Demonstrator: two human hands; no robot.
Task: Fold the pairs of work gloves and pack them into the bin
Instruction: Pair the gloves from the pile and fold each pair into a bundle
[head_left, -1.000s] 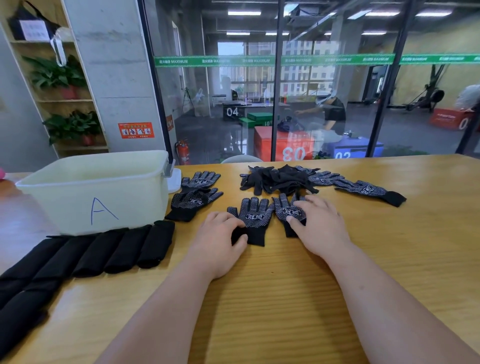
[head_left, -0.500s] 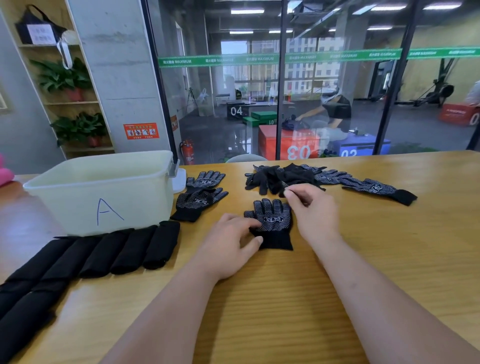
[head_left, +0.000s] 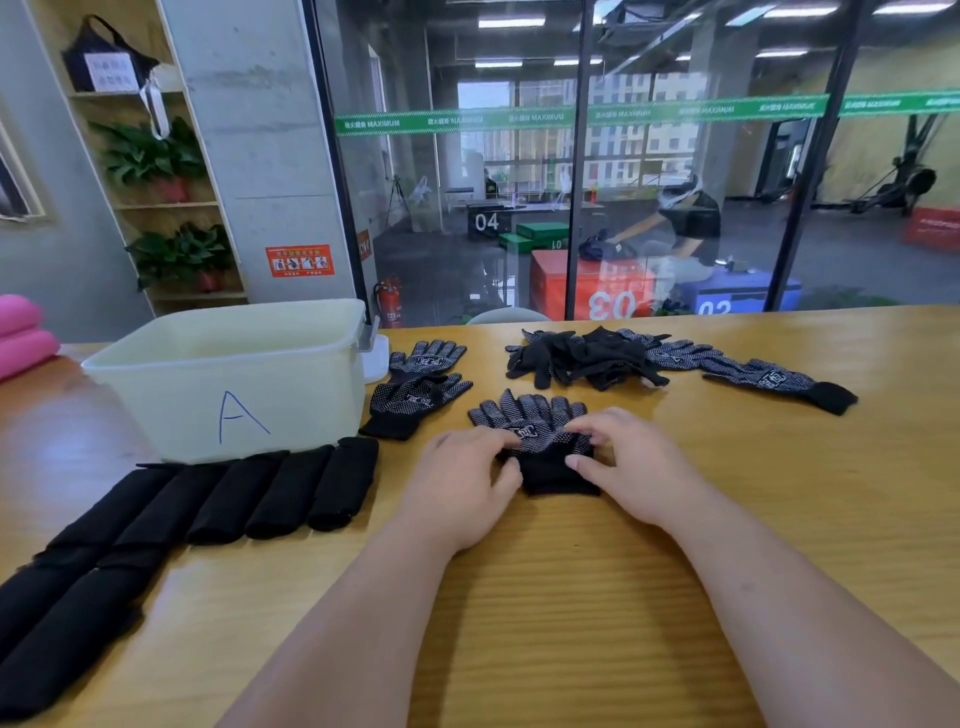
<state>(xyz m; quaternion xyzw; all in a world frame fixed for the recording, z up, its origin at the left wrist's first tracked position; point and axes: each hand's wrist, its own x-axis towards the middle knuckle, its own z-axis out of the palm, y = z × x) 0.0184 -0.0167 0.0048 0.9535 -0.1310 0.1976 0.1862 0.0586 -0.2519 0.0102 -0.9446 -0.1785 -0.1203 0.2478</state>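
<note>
The left hand (head_left: 462, 488) curls its fingers onto the left edge of the stacked pair (head_left: 530, 415), thumb tucked at the cuff. The right hand (head_left: 631, 467) pinches the same pair at its right edge, forefinger above and thumb below, where the dotted palm meets the plain cuff. The pair lies flat on the table (head_left: 571, 623) with its fingers pointing away from the person, just right of a second pair (head_left: 415, 400) and near the loose heap (head_left: 587, 358). The bin (head_left: 156, 410) marked A stands well to the left, with a row of black rolls (head_left: 270, 493) in front of it.

The likely trouble is in the fold itself. If the two hands lift unevenly, the upper glove may slide off the lower and the pair folds crooked. A slack fold could also spring open on the way to the bin — that path crosses the second pair and might drag it along.
</note>
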